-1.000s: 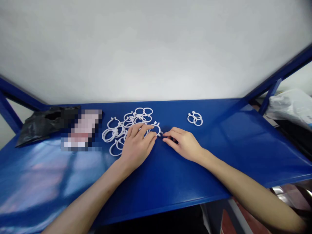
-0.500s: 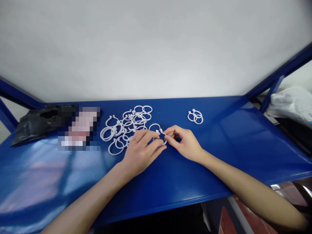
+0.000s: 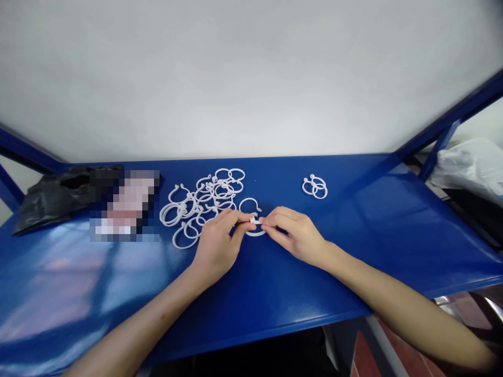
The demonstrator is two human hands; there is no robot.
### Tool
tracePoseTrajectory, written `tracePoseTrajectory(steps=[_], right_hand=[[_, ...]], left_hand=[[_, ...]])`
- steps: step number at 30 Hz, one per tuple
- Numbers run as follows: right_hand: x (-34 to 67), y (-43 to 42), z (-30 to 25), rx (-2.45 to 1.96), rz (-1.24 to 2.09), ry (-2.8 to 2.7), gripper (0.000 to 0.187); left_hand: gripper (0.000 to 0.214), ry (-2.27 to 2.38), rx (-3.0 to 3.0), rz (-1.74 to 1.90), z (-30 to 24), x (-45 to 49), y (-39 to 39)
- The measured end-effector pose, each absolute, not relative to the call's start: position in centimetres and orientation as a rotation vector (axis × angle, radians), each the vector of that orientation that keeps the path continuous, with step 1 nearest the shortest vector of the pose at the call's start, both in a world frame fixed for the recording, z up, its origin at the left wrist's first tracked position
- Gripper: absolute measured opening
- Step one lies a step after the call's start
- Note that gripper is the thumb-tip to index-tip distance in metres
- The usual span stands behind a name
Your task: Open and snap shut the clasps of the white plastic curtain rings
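Both my hands meet over a blue shelf [image 3: 353, 251]. My left hand [image 3: 218, 243] and my right hand [image 3: 296, 233] each pinch one end of a white plastic ring [image 3: 255, 226], holding it between fingertips just above the surface. Another open ring [image 3: 249, 204] lies just behind them. A pile of several white rings [image 3: 200, 204] is spread to the left of my left hand. A small cluster of joined rings [image 3: 315, 188] lies apart to the back right.
A black plastic bag [image 3: 51, 196] sits at the shelf's back left beside a blurred pink-and-white patch [image 3: 126, 204]. Blue frame struts [image 3: 451, 123] rise at the right. A white bag [image 3: 471, 165] lies beyond the right end. A pale wall stands behind.
My left hand left the pile and closed on a ring. My right hand curled from flat fingers into a pinch on the same ring, now lifted between both hands.
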State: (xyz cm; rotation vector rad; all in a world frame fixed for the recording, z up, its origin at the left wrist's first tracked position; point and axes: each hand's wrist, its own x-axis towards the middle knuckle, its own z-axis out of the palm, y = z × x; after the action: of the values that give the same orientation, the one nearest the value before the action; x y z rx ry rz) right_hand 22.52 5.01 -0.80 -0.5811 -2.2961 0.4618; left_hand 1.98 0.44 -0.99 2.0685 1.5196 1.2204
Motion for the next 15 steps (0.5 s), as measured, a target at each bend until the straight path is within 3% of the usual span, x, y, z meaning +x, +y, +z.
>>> tracePoseTrajectory(steps=[12,15], right_hand=[[22.5,4.3,0.4,-0.565,-0.084,-2.506,0.020],[23.2,6.1,0.9,-0.837,-0.250,-2.457,0.022]], left_hand=[[0.005,1.388,2.382,1.305,-1.2,1.9,0.5],[0.027,1.446,2.542,1.200,-1.0,1.8,1.0]])
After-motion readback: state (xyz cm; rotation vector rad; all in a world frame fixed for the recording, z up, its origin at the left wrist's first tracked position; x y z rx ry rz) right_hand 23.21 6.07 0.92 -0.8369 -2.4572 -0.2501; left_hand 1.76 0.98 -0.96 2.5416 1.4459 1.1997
